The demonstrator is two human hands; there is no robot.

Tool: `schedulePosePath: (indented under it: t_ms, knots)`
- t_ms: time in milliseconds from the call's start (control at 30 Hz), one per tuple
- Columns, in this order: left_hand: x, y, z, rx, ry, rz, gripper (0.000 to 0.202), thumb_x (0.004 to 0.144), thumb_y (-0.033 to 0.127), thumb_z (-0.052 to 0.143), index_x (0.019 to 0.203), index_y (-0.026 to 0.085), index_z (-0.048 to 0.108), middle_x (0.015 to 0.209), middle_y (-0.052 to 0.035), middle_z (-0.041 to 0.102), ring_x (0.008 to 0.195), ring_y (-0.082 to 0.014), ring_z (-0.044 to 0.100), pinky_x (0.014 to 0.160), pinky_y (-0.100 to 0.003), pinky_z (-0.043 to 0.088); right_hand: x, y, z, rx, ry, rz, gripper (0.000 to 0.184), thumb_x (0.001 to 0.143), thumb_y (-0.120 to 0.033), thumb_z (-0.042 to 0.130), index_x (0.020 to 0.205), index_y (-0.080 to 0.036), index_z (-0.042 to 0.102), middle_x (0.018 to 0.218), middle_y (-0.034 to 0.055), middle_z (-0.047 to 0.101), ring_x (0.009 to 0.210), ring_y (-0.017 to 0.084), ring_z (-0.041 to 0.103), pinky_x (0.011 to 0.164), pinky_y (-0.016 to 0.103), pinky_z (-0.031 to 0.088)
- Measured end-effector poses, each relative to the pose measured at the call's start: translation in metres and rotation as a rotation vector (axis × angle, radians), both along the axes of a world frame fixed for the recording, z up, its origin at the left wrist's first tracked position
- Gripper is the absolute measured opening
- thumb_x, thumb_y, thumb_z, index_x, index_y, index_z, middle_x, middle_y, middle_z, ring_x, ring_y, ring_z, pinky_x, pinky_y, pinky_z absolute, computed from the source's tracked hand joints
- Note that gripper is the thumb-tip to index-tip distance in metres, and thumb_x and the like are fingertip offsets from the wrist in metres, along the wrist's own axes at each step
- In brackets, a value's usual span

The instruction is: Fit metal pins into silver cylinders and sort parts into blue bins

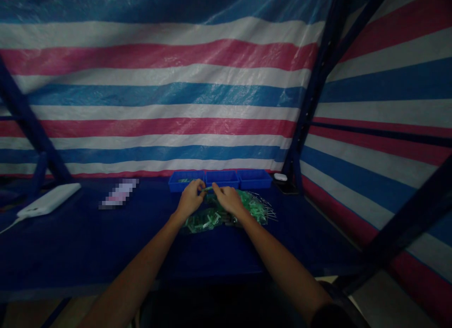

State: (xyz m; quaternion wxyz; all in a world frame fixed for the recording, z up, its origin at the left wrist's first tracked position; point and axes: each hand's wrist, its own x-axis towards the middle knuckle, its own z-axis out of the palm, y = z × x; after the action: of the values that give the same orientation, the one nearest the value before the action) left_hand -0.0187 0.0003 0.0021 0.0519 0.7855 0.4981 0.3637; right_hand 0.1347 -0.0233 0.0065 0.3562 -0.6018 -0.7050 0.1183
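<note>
My left hand [191, 196] and my right hand [228, 197] meet over the middle of the table, just in front of the blue bins. Both are closed, fingertips pinching a small, slim green piece [208, 188] between them; its exact kind is too small to make out. Below my left hand lies a heap of small green pieces [202, 220], apparently in clear plastic. Under and beside my right hand spreads a second green heap [252, 201], with thin metal rods [271, 212] sticking out to the right. My right hand and wrist hide part of the heaps.
Three blue bins stand in a row: the left bin [176, 182] holds some green pieces, beside the middle bin [222, 180] and right bin [254, 179]. A white device [49, 201] with a cable and a blurred card [120, 194] lie left. A white case [280, 177] sits right.
</note>
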Motion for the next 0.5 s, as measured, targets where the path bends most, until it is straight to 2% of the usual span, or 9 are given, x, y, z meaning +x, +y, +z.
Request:
schedulePosePath:
  t_ms: [100, 200, 267, 400, 433, 500]
  knots:
    - [0.004, -0.004, 0.003, 0.049, -0.024, -0.169, 0.014, 0.071, 0.012, 0.048, 0.082, 0.019, 0.052, 0.078, -0.0008, 0.05, 0.071, -0.0149, 0.049, 0.068, -0.027, 0.04, 0.002, 0.004, 0.0, 0.06, 0.195, 0.019, 0.054, 0.088, -0.047, 0.027, 0.059, -0.016, 0.061, 0.052, -0.0001, 0.054, 0.054, 0.012, 0.05, 0.053, 0.022, 0.032]
    - [0.012, -0.008, 0.004, -0.05, -0.09, -0.267, 0.016, 0.068, 0.015, 0.053, 0.083, 0.019, 0.056, 0.081, -0.0017, 0.052, 0.069, -0.0144, 0.048, 0.067, -0.027, 0.04, 0.004, 0.007, 0.0, 0.216, 0.247, -0.012, 0.034, 0.085, -0.031, 0.037, 0.071, -0.016, 0.064, 0.062, -0.0005, 0.058, 0.06, 0.012, 0.051, 0.057, 0.021, 0.036]
    - [0.014, -0.009, 0.006, -0.231, -0.239, -0.288, 0.017, 0.069, 0.025, 0.054, 0.084, 0.018, 0.059, 0.083, -0.0029, 0.055, 0.07, -0.0145, 0.049, 0.064, -0.026, 0.04, 0.005, 0.006, 0.0, 0.308, 0.224, -0.012, 0.026, 0.082, -0.024, 0.041, 0.083, -0.016, 0.066, 0.073, 0.0014, 0.061, 0.068, 0.013, 0.053, 0.065, 0.022, 0.04]
    - [0.008, -0.005, 0.011, -0.791, -0.702, -0.289, 0.043, 0.078, 0.05, 0.037, 0.084, 0.014, 0.06, 0.079, -0.0048, 0.058, 0.058, -0.0111, 0.05, 0.048, -0.021, 0.035, 0.005, 0.002, -0.001, 0.359, 0.119, 0.104, 0.027, 0.08, -0.017, 0.043, 0.094, -0.019, 0.066, 0.082, 0.0032, 0.056, 0.077, 0.013, 0.054, 0.075, 0.024, 0.042]
    - [0.006, -0.004, 0.012, -0.876, -0.787, -0.276, 0.046, 0.078, 0.053, 0.037, 0.083, 0.013, 0.06, 0.077, -0.0045, 0.058, 0.054, -0.0097, 0.05, 0.046, -0.02, 0.033, 0.004, 0.001, -0.002, 0.355, 0.099, 0.146, 0.029, 0.078, -0.014, 0.043, 0.094, -0.02, 0.067, 0.084, 0.0031, 0.055, 0.079, 0.013, 0.053, 0.076, 0.024, 0.043]
    - [0.003, -0.002, 0.011, -0.927, -0.879, -0.206, 0.04, 0.074, 0.051, 0.049, 0.081, 0.013, 0.059, 0.071, -0.0023, 0.057, 0.048, -0.0069, 0.047, 0.042, -0.017, 0.031, 0.001, 0.001, -0.003, 0.355, 0.071, 0.208, 0.032, 0.074, -0.009, 0.043, 0.091, -0.021, 0.068, 0.088, 0.0036, 0.052, 0.085, 0.013, 0.053, 0.081, 0.024, 0.043]
